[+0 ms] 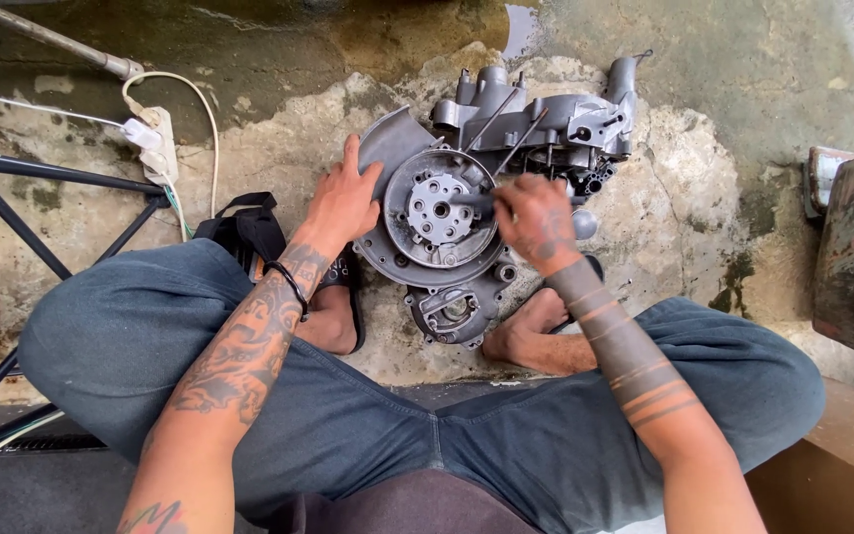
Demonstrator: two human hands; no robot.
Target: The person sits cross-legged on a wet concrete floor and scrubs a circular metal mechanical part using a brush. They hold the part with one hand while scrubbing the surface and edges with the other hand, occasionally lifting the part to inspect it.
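Steadiness is what we are needing most here: we are judging that the tool should be staying square to the middle of the round hub while the casing is being kept from rocking on the rough floor. We are squatting over the grey engine casing [506,168], which is lying on the patchy concrete floor [704,198] between our two bare feet, with its round plate [437,213] facing up.

Our left hand [343,203] is lying flat and open, fingers spread, pressing on the left rim of the round plate and its curved cover, gripping nothing. Our right hand [538,220] is closing in a fist around the handle of a dark tool [471,201], whose tip is reaching toward the centre of the plate; we cannot tell whether the tip is seated in a fastener.

Two thin rods [506,129] are standing up from the casing just beyond the tool. A white power strip [155,138] with cables is lying well apart, up on the left.
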